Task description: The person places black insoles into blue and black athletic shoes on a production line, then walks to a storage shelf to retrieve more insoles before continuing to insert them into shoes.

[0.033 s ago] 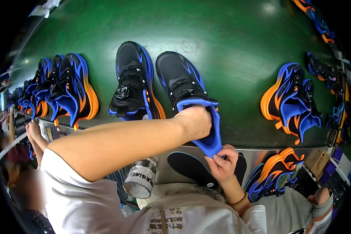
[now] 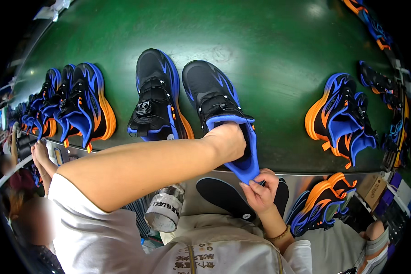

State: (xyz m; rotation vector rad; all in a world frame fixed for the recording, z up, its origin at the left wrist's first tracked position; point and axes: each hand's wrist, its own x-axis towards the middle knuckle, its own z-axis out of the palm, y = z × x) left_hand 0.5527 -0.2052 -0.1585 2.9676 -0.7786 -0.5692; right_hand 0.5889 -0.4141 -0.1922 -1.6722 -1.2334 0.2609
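My left hand [image 2: 227,140] reaches down into the opening of a black and blue sneaker [image 2: 210,81] on the green worktable. Its fingers are hidden inside the sneaker. My right hand [image 2: 261,191] pinches the sneaker's blue heel collar between thumb and fingers, at the table's near edge. Just to the left stands another sneaker [image 2: 151,68], with a round dial on its tongue and an orange-edged sole; neither hand touches it. Below the table edge lies a black insole [image 2: 221,196], and a second dark insole [image 2: 283,197] shows partly behind my right hand.
Several similar sneakers [image 2: 93,98] line the left side of the table [image 2: 269,41]. More sneakers [image 2: 319,109] stand at the right, with others [image 2: 322,198] below the edge. A tape-wrapped cylinder [image 2: 163,212] is beneath my left forearm. Another person's hands [image 2: 41,153] show at far left.
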